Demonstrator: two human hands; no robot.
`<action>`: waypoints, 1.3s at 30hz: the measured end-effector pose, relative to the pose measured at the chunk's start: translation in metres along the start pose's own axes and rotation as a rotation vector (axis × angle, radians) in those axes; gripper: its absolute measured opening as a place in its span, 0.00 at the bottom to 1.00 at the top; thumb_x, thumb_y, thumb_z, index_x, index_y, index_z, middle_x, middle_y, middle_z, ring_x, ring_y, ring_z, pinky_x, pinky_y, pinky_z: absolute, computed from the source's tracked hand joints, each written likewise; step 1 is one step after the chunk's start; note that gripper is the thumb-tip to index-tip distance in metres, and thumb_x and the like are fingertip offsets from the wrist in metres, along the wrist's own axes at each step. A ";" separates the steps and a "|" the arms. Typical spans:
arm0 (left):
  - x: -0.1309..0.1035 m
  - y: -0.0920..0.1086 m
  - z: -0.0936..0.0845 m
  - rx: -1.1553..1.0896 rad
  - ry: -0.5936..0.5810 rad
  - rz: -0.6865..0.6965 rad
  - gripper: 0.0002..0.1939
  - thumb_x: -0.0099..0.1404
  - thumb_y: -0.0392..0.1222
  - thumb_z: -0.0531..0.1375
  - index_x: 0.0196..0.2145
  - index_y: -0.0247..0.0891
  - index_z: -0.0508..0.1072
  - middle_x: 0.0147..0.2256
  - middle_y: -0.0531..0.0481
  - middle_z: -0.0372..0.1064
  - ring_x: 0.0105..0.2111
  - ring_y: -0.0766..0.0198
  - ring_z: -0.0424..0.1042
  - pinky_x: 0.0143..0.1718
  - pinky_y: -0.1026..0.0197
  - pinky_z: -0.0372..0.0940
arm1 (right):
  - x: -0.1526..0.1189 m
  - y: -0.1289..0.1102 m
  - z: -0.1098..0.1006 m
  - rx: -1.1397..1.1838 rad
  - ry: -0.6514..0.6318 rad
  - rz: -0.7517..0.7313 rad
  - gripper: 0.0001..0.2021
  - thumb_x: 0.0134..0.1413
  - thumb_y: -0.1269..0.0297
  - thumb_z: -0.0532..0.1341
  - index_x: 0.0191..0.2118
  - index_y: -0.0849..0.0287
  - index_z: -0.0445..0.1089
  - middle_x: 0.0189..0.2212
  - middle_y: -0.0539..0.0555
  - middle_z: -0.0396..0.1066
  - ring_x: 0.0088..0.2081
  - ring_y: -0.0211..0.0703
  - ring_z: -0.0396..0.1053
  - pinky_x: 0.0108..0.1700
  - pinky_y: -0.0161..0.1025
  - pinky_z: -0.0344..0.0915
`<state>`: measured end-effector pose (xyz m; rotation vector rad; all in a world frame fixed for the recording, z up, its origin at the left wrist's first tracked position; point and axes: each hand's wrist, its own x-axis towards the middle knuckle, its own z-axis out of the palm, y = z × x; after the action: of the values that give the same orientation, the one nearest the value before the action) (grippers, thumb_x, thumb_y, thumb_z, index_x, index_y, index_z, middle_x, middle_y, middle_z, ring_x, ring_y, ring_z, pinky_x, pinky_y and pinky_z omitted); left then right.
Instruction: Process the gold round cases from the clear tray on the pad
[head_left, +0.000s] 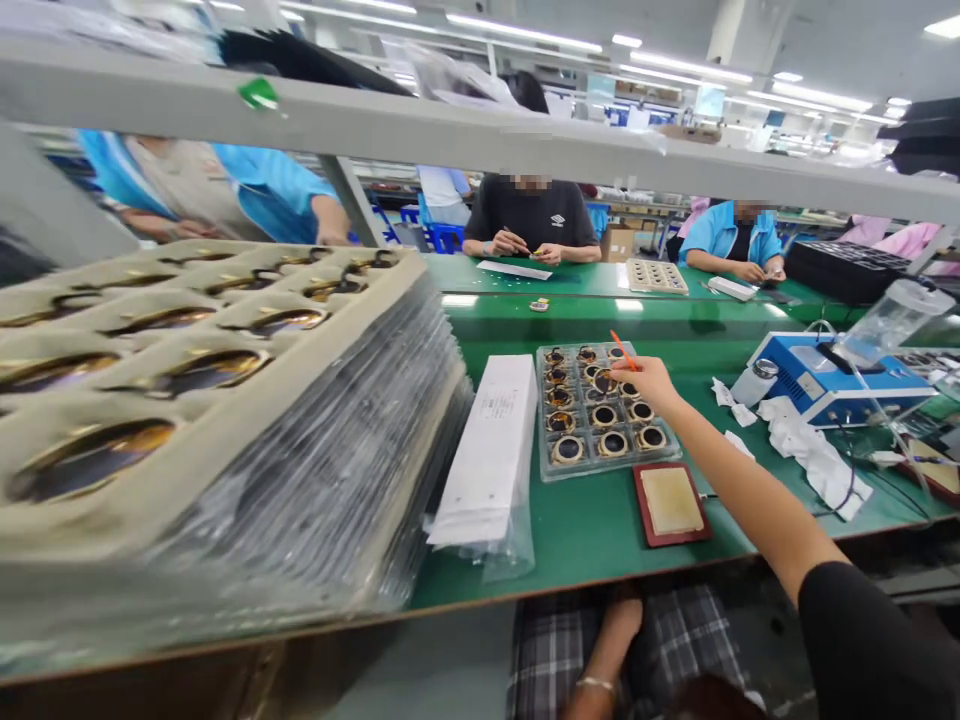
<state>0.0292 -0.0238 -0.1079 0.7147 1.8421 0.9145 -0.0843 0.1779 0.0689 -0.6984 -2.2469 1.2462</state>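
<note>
My right hand point(651, 382) reaches out over the clear tray point(604, 412) on the green table point(592, 530), its fingers pinched together on a thin orange stick point(622, 350) that points up and away from me. I hold the stick like a pen, near its lower end, which suits fine work on small parts. The tray lies flat just in front of me, and its pockets each cradle one round gold ring point(568, 449) with a dark centre, so the rings stay apart and face up where the stick can get at them.

My left hand point(600, 690) rests low on my lap below the table edge; I cannot tell whether its fingers are apart or together.

A white packet point(491, 450) in a plastic sleeve lies just left of the tray, and a red-framed pad point(670, 503) sits just in front of it, both within easy reach. Crumpled white wipes point(814, 455) lie to the right, near a blue machine point(825, 380). A tall stack of filled trays point(225, 420) stands close at my left. Other people work across the table.
</note>
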 end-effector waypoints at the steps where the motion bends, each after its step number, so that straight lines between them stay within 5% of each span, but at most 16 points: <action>1: -0.012 0.002 -0.002 0.009 -0.008 0.013 0.16 0.67 0.42 0.60 0.52 0.36 0.74 0.55 0.38 0.69 0.58 0.45 0.66 0.62 0.38 0.55 | -0.015 -0.004 -0.006 0.072 0.016 -0.016 0.15 0.44 0.56 0.68 0.35 0.63 0.77 0.27 0.51 0.73 0.29 0.38 0.66 0.33 0.37 0.62; 3: -0.040 0.011 -0.010 -0.001 -0.044 0.087 0.14 0.64 0.39 0.62 0.47 0.34 0.78 0.51 0.37 0.73 0.56 0.41 0.68 0.60 0.41 0.57 | -0.050 -0.008 -0.017 0.198 0.029 -0.032 0.21 0.43 0.51 0.66 0.40 0.63 0.77 0.24 0.50 0.70 0.24 0.35 0.59 0.27 0.35 0.56; 5: -0.071 0.029 -0.021 -0.086 -0.079 0.271 0.11 0.65 0.45 0.61 0.41 0.41 0.80 0.44 0.47 0.78 0.48 0.54 0.75 0.53 0.55 0.65 | -0.089 -0.011 -0.026 0.330 0.022 -0.029 0.25 0.42 0.47 0.66 0.41 0.63 0.77 0.21 0.48 0.65 0.21 0.33 0.53 0.23 0.34 0.51; 6: -0.084 0.041 -0.027 -0.253 -0.021 0.389 0.14 0.68 0.48 0.56 0.38 0.38 0.79 0.39 0.46 0.78 0.39 0.57 0.76 0.43 0.58 0.69 | -0.109 -0.013 -0.029 0.429 0.021 -0.012 0.24 0.41 0.48 0.67 0.41 0.62 0.77 0.20 0.47 0.63 0.21 0.32 0.51 0.22 0.34 0.48; 8: -0.102 0.068 -0.036 -0.617 0.329 0.514 0.18 0.68 0.55 0.57 0.40 0.37 0.77 0.32 0.47 0.76 0.27 0.64 0.73 0.28 0.63 0.67 | -0.145 -0.018 -0.030 0.649 0.024 0.060 0.21 0.36 0.52 0.71 0.37 0.61 0.78 0.17 0.45 0.59 0.20 0.30 0.47 0.21 0.33 0.45; 10: -0.107 0.091 -0.039 -0.848 0.696 0.631 0.17 0.63 0.53 0.64 0.43 0.38 0.76 0.39 0.46 0.76 0.35 0.64 0.75 0.36 0.64 0.70 | -0.175 -0.025 -0.029 0.802 0.031 0.136 0.17 0.33 0.56 0.74 0.32 0.61 0.79 0.15 0.44 0.57 0.19 0.29 0.46 0.20 0.32 0.43; 11: -0.107 0.099 -0.038 -0.922 0.761 0.682 0.18 0.60 0.51 0.67 0.44 0.39 0.76 0.42 0.46 0.76 0.39 0.63 0.75 0.41 0.63 0.70 | -0.187 -0.029 -0.027 0.828 0.034 0.155 0.16 0.33 0.57 0.74 0.31 0.60 0.79 0.15 0.44 0.57 0.19 0.29 0.46 0.20 0.32 0.43; 15: -0.103 0.110 -0.024 -1.110 0.689 0.780 0.22 0.55 0.49 0.72 0.46 0.41 0.77 0.45 0.44 0.77 0.45 0.59 0.75 0.45 0.60 0.71 | -0.218 -0.033 -0.022 0.821 0.094 0.112 0.15 0.39 0.55 0.74 0.33 0.58 0.80 0.21 0.49 0.66 0.21 0.32 0.53 0.20 0.33 0.52; 21: -0.108 0.106 -0.017 -1.198 0.824 0.702 0.21 0.50 0.48 0.74 0.41 0.39 0.80 0.39 0.47 0.78 0.40 0.64 0.76 0.45 0.65 0.69 | -0.236 -0.021 -0.010 0.825 0.126 0.040 0.14 0.40 0.54 0.75 0.33 0.56 0.80 0.33 0.54 0.75 0.31 0.40 0.68 0.30 0.35 0.66; 30: -0.122 0.107 -0.028 -1.091 0.915 0.707 0.17 0.48 0.47 0.74 0.35 0.38 0.80 0.32 0.49 0.76 0.33 0.65 0.73 0.36 0.65 0.69 | -0.242 -0.013 -0.018 0.639 -0.114 -0.032 0.14 0.43 0.52 0.72 0.35 0.53 0.80 0.31 0.53 0.77 0.33 0.42 0.74 0.33 0.33 0.72; 39: -0.155 0.101 -0.038 -0.365 0.873 0.625 0.11 0.55 0.39 0.71 0.38 0.37 0.83 0.31 0.45 0.79 0.28 0.65 0.71 0.32 0.64 0.65 | -0.225 0.001 -0.045 0.133 -0.207 -0.316 0.15 0.38 0.47 0.71 0.30 0.51 0.81 0.25 0.50 0.79 0.25 0.46 0.76 0.28 0.34 0.74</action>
<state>0.0663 -0.1004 0.0609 0.7232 2.0873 2.1733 0.1141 0.0642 0.0541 -0.1610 -2.2970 1.3403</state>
